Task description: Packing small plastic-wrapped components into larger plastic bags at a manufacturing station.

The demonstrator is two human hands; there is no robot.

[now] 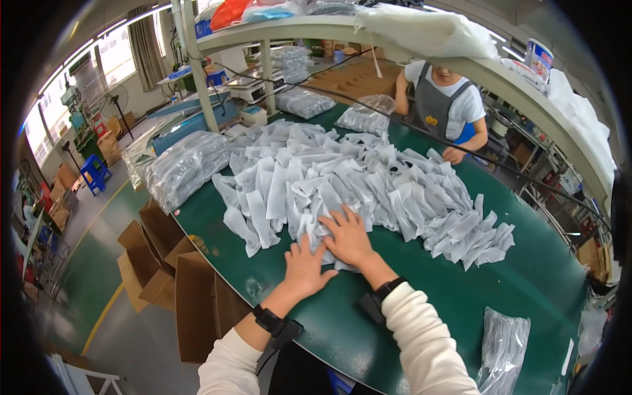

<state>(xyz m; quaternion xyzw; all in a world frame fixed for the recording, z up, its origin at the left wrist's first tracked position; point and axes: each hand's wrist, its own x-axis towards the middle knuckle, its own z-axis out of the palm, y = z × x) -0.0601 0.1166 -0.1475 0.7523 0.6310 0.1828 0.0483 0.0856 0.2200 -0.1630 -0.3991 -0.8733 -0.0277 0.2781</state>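
A big heap of small flat white packets (355,184) is spread over the dark green table (526,283). My right hand (347,237) lies flat with fingers spread on the near edge of the heap, pressing down on several packets. My left hand (304,268) rests palm down just left of it, its fingertips touching the same near packets and its heel on the bare tabletop. Neither hand is closed around anything. Both wrists wear black bands.
A person in a grey apron (442,105) works at the table's far side. Clear bags of packets lie at the left (184,168), at the back (365,117) and near right (503,349). Open cardboard boxes (178,276) stand on the floor left of the table. A shelf (316,29) arches overhead.
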